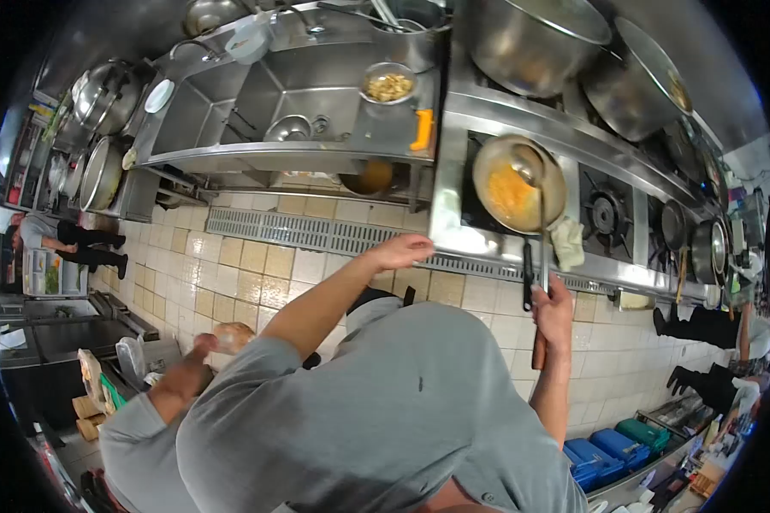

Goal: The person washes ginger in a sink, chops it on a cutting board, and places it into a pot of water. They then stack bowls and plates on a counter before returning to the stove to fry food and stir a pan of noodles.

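My right hand [553, 312] is closed around the handle of a long metal ladle [526, 164], whose wooden end sticks out below my fingers. The ladle's bowl rests inside a round pan [552, 162] on the stove, over orange-yellow food [509, 195]. A black pan handle [528, 275] points down beside the ladle, near my right hand. A pale cloth [567, 244] lies at the pan's lower right edge. My left hand [402, 252] is empty, fingers extended, just left of the stove's front edge.
Large pots [535, 47] stand behind the burners. To the left are a steel sink [295, 81], a bowl of pale sliced food [388, 84] and an orange-handled tool [422, 130]. A co-worker's blurred arm [175, 380] is at lower left; other people stand at both sides.
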Demonstrator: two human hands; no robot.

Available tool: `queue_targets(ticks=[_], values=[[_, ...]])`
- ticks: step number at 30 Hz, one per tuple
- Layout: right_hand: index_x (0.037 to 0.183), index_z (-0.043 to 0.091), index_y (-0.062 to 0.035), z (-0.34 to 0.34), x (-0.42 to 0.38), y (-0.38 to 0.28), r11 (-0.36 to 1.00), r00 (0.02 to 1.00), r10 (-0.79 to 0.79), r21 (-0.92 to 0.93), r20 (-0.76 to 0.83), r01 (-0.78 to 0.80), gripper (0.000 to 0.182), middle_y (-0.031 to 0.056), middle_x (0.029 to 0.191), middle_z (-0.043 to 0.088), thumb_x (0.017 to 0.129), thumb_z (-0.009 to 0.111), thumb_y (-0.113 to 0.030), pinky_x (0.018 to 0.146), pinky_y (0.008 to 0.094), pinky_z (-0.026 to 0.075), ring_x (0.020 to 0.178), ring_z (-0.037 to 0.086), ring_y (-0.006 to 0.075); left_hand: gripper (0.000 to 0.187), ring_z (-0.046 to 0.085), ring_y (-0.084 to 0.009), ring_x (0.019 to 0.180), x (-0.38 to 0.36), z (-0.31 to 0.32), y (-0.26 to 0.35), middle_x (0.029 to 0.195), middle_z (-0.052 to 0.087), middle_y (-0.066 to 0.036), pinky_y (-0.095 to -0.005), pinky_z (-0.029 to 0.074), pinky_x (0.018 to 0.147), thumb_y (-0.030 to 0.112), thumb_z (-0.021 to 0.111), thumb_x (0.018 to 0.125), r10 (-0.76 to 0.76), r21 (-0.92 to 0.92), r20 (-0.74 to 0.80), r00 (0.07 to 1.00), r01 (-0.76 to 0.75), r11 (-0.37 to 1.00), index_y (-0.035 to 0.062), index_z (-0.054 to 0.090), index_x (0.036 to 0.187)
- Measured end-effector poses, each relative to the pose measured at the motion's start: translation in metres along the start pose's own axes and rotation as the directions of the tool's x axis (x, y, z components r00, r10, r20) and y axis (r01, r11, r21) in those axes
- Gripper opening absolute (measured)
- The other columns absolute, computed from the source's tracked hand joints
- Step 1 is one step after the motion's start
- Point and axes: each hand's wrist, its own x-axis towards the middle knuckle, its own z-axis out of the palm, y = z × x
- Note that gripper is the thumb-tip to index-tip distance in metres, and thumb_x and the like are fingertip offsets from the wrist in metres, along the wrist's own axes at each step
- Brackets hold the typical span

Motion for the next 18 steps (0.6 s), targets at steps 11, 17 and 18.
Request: queue_targets(ticks=[11,17,18], values=[[0.131,0.057,-0.0026,-0.083,0.055,0.126,0.943,0.911,-0.319,-0.186,-0.262,0.277,0.038,0.0032,0.083,0.060,0.095,0.061,-0.014,0.058,0.0292,0.048,0.068,0.054,0.0093,0.037,0.064,-0.0268,0.093,0.139,0.231,0.058,0.101,0.064,-0.009,-0.0489,0.054,0.079,0.040,0.054,0.098,0.052,-0.815,0.309,0.950,0.237,0.529,0.0069,0.061,0.113],[0.129,0.053,-0.0005,-0.123,0.165,0.176,0.962,0.998,0.010,0.271,-0.062,0.007,0.038,0.0051,0.079,0.061,0.098,0.060,-0.020,0.046,0.0290,0.045,0.053,0.055,0.0157,0.032,0.062,-0.0223,0.084,0.178,0.262,0.031,0.090,0.064,-0.011,-0.0402,0.051,0.068,0.018,0.061,0.092,-0.045,-0.615,-0.353,0.935,-0.195,0.764,-0.0002,0.060,0.117],[0.131,0.053,-0.0005,-0.117,0.177,0.183,0.956,0.997,0.033,0.293,-0.076,-0.009,0.039,0.0037,0.074,0.059,0.097,0.061,-0.020,0.041,0.0283,0.040,0.047,0.049,0.0136,0.033,0.062,-0.0223,0.083,0.163,0.252,0.045,0.091,0.064,-0.011,-0.0398,0.052,0.065,0.024,0.060,0.093,-0.092,-0.631,-0.300,0.949,-0.126,0.765,0.0017,0.061,0.118]])
